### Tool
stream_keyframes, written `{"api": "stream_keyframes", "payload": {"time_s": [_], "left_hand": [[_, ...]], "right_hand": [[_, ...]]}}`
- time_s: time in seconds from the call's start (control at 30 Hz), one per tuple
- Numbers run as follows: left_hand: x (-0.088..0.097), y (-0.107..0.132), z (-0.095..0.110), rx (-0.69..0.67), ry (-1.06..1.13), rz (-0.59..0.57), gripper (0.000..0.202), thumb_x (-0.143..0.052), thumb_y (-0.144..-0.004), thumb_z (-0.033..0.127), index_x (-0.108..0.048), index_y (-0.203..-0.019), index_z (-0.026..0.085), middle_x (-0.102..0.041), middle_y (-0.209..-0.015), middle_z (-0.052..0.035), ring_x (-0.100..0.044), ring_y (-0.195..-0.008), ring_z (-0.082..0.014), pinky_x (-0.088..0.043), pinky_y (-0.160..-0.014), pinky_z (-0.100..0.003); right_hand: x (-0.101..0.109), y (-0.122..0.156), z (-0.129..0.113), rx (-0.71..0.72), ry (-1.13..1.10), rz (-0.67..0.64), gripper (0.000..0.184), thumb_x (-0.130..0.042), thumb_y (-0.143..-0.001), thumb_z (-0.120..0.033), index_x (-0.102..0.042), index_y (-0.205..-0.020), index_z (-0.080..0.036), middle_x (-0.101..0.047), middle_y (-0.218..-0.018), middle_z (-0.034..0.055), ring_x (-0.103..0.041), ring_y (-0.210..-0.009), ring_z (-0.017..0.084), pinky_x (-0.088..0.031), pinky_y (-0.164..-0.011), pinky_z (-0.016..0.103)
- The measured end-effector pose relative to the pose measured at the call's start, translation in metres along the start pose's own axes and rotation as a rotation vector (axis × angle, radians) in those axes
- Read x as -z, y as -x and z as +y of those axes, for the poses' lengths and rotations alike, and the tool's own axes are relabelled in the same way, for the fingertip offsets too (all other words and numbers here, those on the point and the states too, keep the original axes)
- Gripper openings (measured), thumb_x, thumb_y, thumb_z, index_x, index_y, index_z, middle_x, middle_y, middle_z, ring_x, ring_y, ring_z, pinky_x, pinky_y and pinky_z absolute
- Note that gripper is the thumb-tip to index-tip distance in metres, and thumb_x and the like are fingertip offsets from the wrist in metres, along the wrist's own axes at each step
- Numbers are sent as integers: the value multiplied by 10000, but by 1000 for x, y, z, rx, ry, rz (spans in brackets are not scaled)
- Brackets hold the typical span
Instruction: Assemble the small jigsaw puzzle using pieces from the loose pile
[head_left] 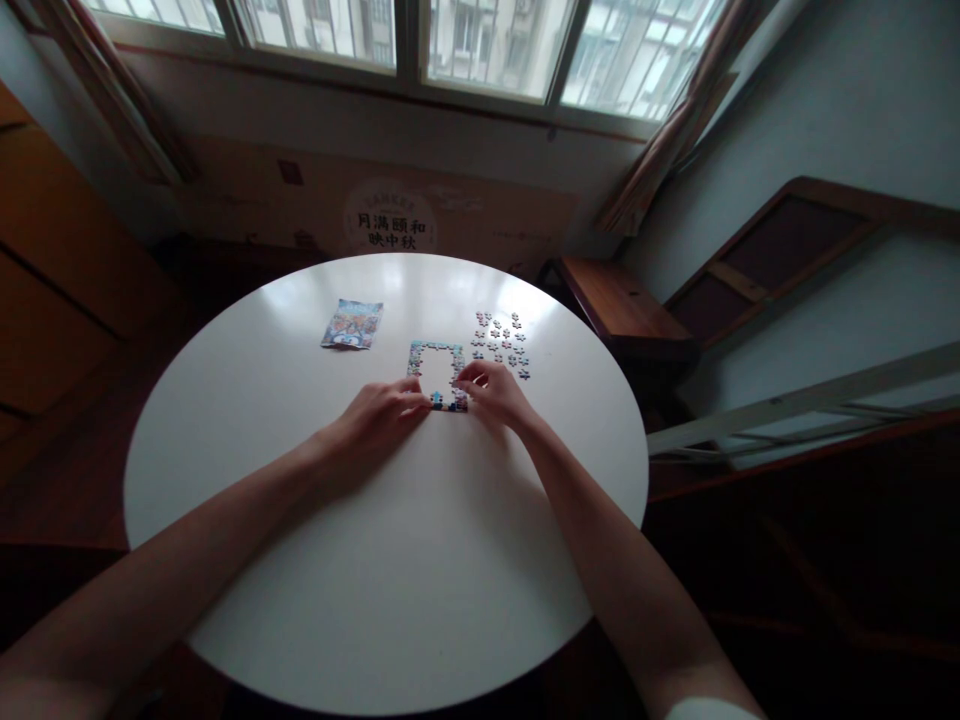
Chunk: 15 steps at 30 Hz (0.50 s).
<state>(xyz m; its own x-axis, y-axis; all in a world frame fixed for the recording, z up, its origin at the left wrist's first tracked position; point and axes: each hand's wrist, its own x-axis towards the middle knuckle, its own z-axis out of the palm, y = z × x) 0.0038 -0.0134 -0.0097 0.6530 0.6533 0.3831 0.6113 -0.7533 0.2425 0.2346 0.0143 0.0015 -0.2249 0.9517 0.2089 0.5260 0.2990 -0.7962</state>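
Note:
A jigsaw puzzle border (437, 407) lies on the white table, joined into a rectangle with bare tabletop showing through its middle. One light-blue piece (436, 397) sits inside along the bottom edge. My left hand (386, 400) is at the lower left corner, its fingers curled and the thumb and fingertips against the border. Over the right side, my right hand (491, 388) has its thumb and fingers pinched together at the inner edge, apparently on a small puzzle piece that the fingers mostly hide. Several loose puzzle pieces (496, 333) lie spread out just beyond my right hand.
A colourful printed packet (352, 325) lies flat at the far left of the round table (300, 540). Beyond the table's right edge stands a wooden bench (626, 295). Windows (495, 45) and a wall panel with writing are behind.

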Motion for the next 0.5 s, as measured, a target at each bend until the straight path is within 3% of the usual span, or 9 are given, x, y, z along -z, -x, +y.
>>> {"api": "stream_keyframes", "payload": {"time_s": [0.37, 0.5], "left_hand": [[0, -4, 4, 86, 17, 39, 191, -566, -890, 237, -736, -973, 218, -680, -932, -44, -586, -633, -103, -415, -582, -216], [-1, -5, 3, 149, 104, 107, 221, -595, -889, 272, -714, -1062, 204, -675, -891, -33, -562, -586, -96, -432, -579, -223]], "right_hand": [[1, 1, 0, -56, -73, -33, 80, -708, -756, -207, -721, -805, -145, -709, -744, 63, -628, -659, 142, -485, -626, 270], [2, 2, -8, -138, -350, -120, 103, -732, -730, -237, -717, -790, -154, -712, -764, 58, -626, -677, 136, -481, -633, 271]]}}
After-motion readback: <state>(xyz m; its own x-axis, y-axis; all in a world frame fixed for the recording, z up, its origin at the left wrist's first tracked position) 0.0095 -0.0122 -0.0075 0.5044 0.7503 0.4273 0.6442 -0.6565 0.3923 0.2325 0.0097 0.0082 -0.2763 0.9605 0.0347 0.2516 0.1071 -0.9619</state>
